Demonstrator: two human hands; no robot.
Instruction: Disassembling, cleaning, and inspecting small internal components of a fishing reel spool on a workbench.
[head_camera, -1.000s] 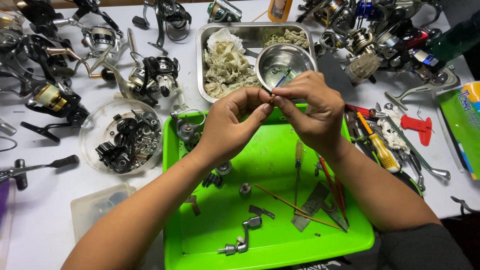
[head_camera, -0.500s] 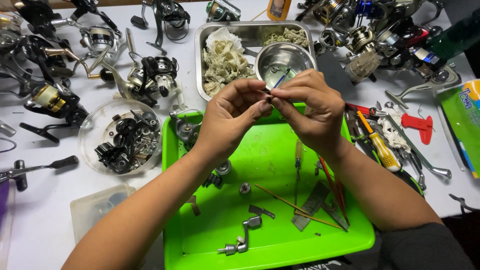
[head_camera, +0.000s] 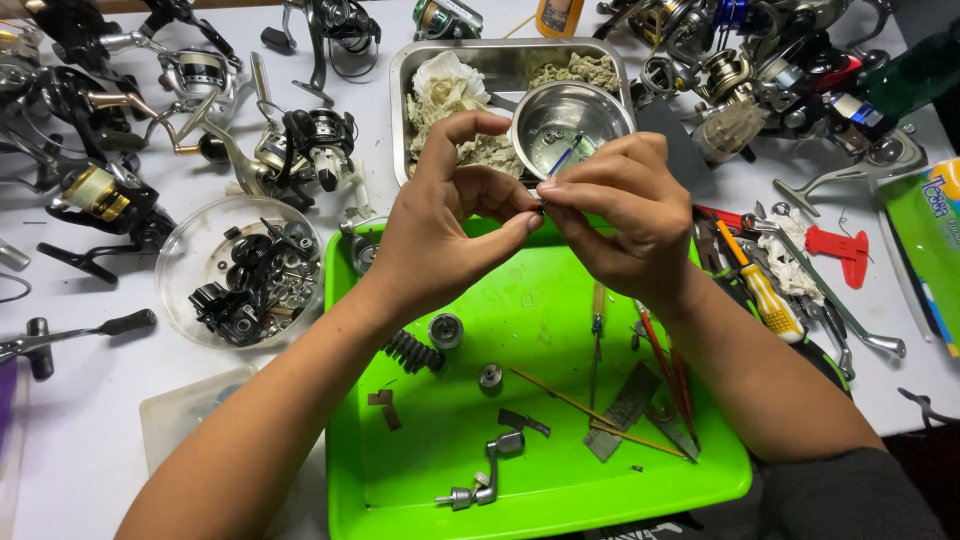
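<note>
Hands lowered slightly, tiny part (head_camera: 539, 194) pinched between left hand (head_camera: 450, 225), right hand (head_camera: 620, 205)

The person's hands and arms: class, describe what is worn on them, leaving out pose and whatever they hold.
Both the left hand and the right hand are bare: no gloves, and no rings, watch or bracelets show. The left forearm is uncovered as far as the picture's edge. On the right arm, a dark grey sleeve covers the upper part, with the forearm bare below it.

A tray (head_camera: 420, 470) lay near, a round dish (head_camera: 180, 250) of parts to its left, a metal pan (head_camera: 400, 70) holding a bowl (head_camera: 590, 105) beyond it.
</note>
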